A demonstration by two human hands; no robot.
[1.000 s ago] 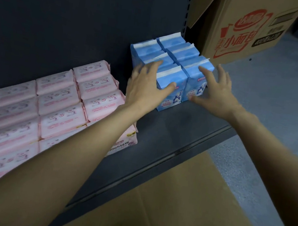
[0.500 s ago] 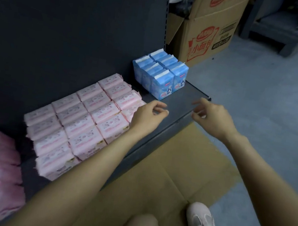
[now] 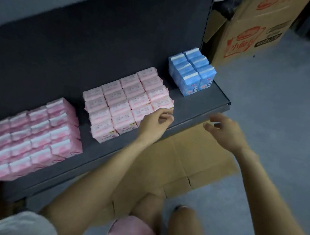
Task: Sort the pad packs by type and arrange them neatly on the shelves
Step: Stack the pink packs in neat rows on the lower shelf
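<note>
Both hands hovering empty over the dark shelf (image 3: 202,106), three sorted pad groups sitting on it.

Left hand (image 3: 154,122) is hanging loosely curled beside the pale pink packs (image 3: 125,104), contact unclear; right hand (image 3: 224,131) is spreading relaxed, blurred. Blue packs (image 3: 192,72) are standing right of centre, darker pink packs (image 3: 35,139) lower left. Cardboard box (image 3: 252,33) is showing red Chinese characters; pack labels are unreadable.

Single head view, worn by person, looking forward and steeply down. Shelf (image 3: 202,106) near, running from 8 o'clock to 2 o'clock. Floor (image 3: 282,117) at 3 o'clock, wearer's knees at 6 o'clock.
</note>
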